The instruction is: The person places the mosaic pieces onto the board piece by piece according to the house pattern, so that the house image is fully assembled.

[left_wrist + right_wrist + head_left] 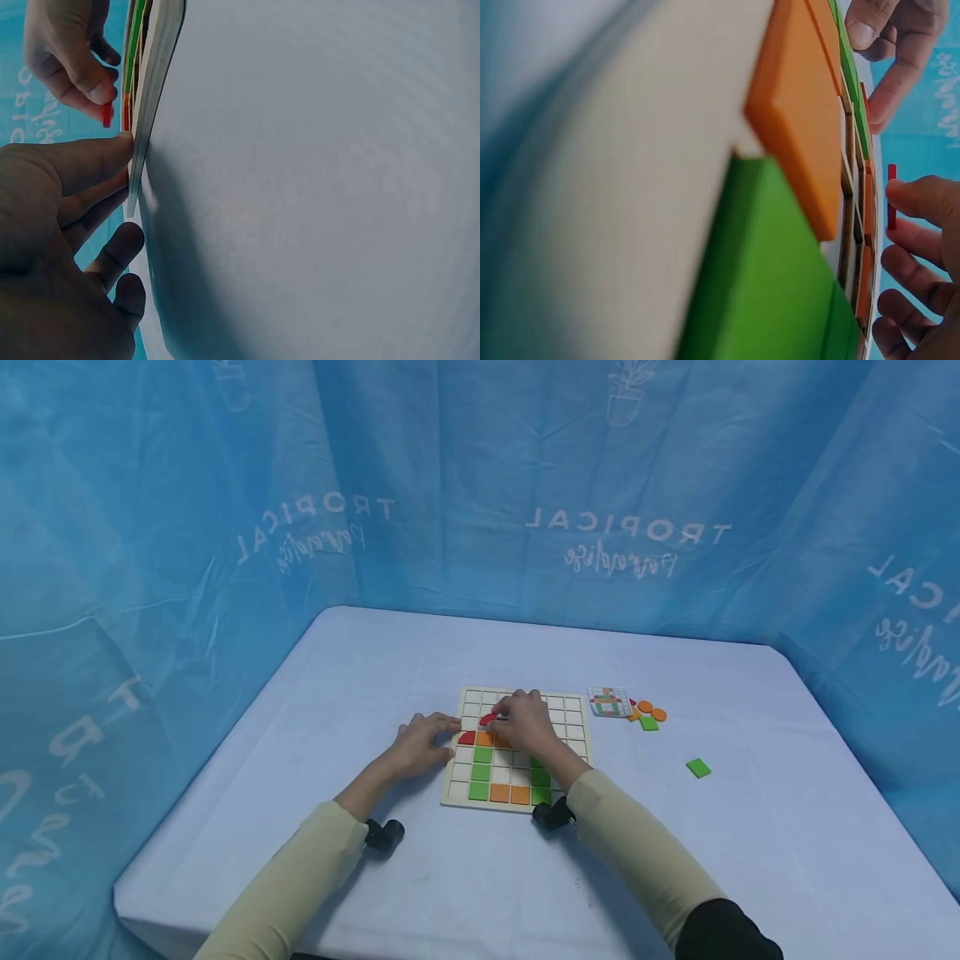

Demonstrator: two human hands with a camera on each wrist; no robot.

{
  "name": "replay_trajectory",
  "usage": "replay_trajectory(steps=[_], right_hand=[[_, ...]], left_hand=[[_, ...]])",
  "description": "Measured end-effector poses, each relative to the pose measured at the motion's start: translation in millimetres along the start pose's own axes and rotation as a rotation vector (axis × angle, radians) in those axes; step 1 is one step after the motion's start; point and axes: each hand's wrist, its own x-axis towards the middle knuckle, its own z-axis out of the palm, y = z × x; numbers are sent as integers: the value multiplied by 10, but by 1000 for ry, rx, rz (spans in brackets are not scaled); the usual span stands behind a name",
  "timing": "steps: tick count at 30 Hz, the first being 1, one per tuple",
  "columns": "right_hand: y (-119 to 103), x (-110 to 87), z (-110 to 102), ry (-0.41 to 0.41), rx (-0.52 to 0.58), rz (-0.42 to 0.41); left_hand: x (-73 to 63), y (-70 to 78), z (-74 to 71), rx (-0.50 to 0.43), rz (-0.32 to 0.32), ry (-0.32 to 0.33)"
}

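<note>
A square wooden grid board (573, 710) lies on the table, with green, orange and red flat tiles set in some cells. My right hand (527, 724) is over its upper middle, pinching a red piece (892, 196) between thumb and finger. In the right wrist view the piece is on edge, just off the board. My left hand (422, 746) rests at the board's left side, and its fingertips (124, 146) touch the edge with the fingers fairly straight. Another red tile (467, 738) sits in a left cell beside an orange tile (485, 739). The right forearm hides part of the board.
Right of the board lies a pattern card (610, 702), next to several loose orange pieces (659, 715) and a green square (648, 723). Another green square (699, 767) lies apart, farther right. A white cloth (375, 668) covers the table, and blue curtains (480, 510) surround it.
</note>
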Motion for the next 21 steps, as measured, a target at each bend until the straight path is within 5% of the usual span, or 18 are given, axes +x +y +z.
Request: replay_trajectory(steps=[21], right_hand=[[26,6,44,-28,-30,-7]], left_hand=[[4,3,10,-10,-2,3]])
